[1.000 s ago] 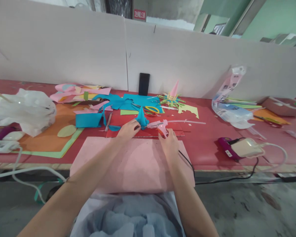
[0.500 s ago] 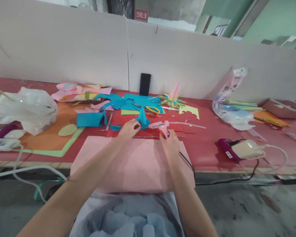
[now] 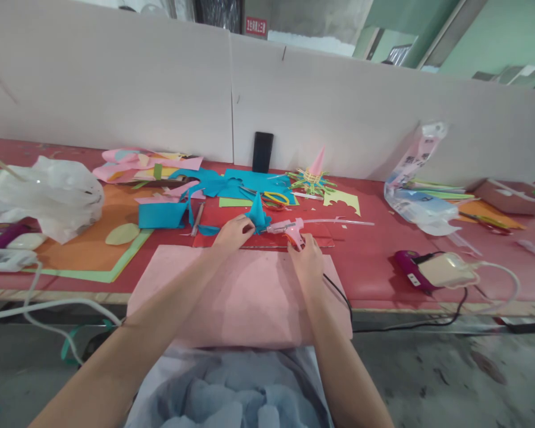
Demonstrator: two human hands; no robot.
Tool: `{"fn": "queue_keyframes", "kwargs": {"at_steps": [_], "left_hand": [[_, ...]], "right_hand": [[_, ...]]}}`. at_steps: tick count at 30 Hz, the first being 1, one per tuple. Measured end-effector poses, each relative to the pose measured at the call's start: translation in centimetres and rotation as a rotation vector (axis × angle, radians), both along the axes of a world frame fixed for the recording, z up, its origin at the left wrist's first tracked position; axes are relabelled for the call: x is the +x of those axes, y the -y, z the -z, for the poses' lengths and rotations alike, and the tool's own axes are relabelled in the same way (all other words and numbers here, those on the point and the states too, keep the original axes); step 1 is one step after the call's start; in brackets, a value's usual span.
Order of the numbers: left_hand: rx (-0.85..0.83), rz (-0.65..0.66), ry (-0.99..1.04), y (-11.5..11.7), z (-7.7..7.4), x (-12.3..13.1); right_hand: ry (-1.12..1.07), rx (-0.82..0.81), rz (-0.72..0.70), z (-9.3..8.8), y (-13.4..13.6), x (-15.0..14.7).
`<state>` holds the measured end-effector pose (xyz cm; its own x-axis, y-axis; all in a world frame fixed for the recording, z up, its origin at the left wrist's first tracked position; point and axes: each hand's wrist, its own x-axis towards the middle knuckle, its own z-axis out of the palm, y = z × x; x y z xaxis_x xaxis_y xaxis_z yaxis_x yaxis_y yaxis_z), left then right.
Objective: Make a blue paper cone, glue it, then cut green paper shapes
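My left hand [image 3: 232, 233] pinches a folded blue paper cone [image 3: 257, 215] that stands point-up on a red sheet [image 3: 312, 238]. Gripped in my right hand [image 3: 307, 257] is a pink hot glue gun [image 3: 289, 227], its nozzle aimed left at the base of the blue cone. A clear glue stick [image 3: 339, 222] juts out of the gun's back to the right, and its black cord [image 3: 339, 294] runs off the table edge. A large pink sheet [image 3: 241, 297] lies under both forearms.
Blue paper scraps [image 3: 214, 184], yellow-handled scissors [image 3: 274, 198], a black phone [image 3: 262, 152] against the partition and a pink-tipped star craft [image 3: 312, 175] lie behind. A plastic bag [image 3: 49, 196] and orange sheet [image 3: 80, 244] are left; a purple device [image 3: 428, 270] and packaging [image 3: 414, 184] right.
Hands and glue gun have barely shifted; the view moved slightly. The nozzle stays by the blue cone.
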<state>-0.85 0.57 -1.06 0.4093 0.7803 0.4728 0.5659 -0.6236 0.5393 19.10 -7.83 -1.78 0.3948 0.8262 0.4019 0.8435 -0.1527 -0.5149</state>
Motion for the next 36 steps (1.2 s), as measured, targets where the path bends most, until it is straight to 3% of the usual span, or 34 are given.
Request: {"fn": "queue_keyframes", "kwargs": {"at_steps": [24, 36], "left_hand": [[-0.001, -0.013, -0.079, 0.3, -0.1, 0.0], [0.047, 0.013, -0.176, -0.1, 0.7, 0.0]], "right_hand": [[0.016, 0.015, 0.074, 0.4, -0.1, 0.5], [-0.03, -0.072, 0.156, -0.7, -0.1, 0.1]]}}
